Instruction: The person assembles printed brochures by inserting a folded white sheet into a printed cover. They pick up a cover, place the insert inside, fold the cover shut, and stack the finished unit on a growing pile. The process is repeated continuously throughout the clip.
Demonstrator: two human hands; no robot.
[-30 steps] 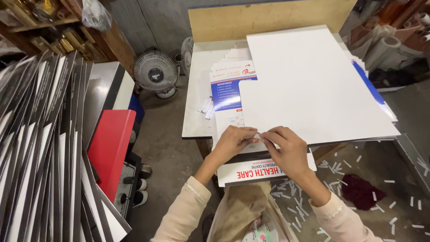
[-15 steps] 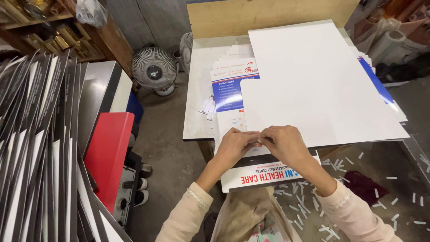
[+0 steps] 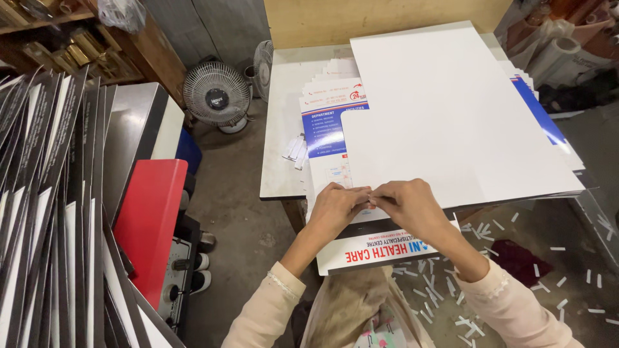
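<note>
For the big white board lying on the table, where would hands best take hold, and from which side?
Best at the near corner of the white board, coming from the person's side. It lies flat on the stack of printed sheets, and that corner juts past the table edge, where the left hand and right hand already pinch it.

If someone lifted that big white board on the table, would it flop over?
Probably not: the white board lies flat and overhangs the table edge without drooping, so likely stiff. It looks thin, probably light. Both hands pinch its near corner; its smooth face may slide.
</note>
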